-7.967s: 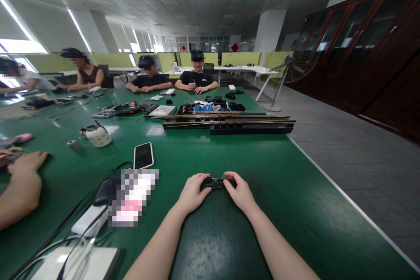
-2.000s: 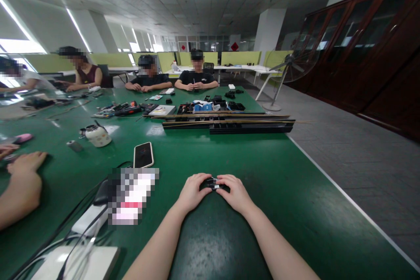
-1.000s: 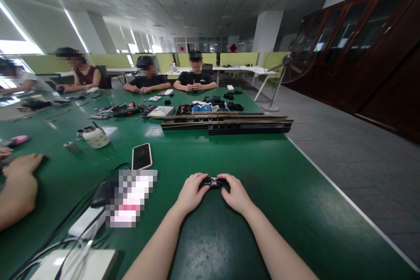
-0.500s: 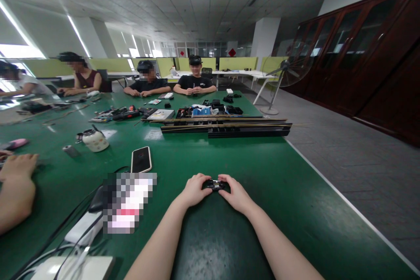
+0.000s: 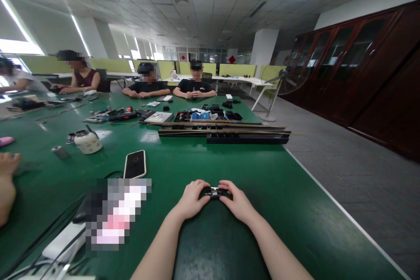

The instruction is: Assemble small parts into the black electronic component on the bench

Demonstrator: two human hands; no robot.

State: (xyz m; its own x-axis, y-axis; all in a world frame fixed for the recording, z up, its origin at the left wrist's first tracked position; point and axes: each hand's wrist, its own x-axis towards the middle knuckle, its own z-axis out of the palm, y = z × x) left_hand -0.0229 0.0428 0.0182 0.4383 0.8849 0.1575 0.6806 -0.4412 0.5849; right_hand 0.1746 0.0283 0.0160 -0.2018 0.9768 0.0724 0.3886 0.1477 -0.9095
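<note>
A small black device with a shiny metal part on its upper side (image 5: 214, 193) is held level just over the green tabletop (image 5: 226, 245). My left hand (image 5: 194, 199) grips its left end between thumb and fingers. At the other end, the thumb and fingers of my right hand (image 5: 236, 201) are closed on it as well. The device is too small in view for me to tell its exact kind. My fingers cover both of its ends.
Left of my hands lies a phone (image 5: 134, 164), with a white power strip (image 5: 64, 240) and cables nearer. A patterned cup (image 5: 88, 141) and a grey cylinder (image 5: 61, 152) stand beyond. Long black rails (image 5: 247, 137) cross the table ahead. A co-worker's hand (image 5: 7, 183) is at far left.
The whole view has tilted up slightly, so the table things sit lower and a bit further left. Both my hands keep their hold on the device. The co-worker's arm at left shows less.
</note>
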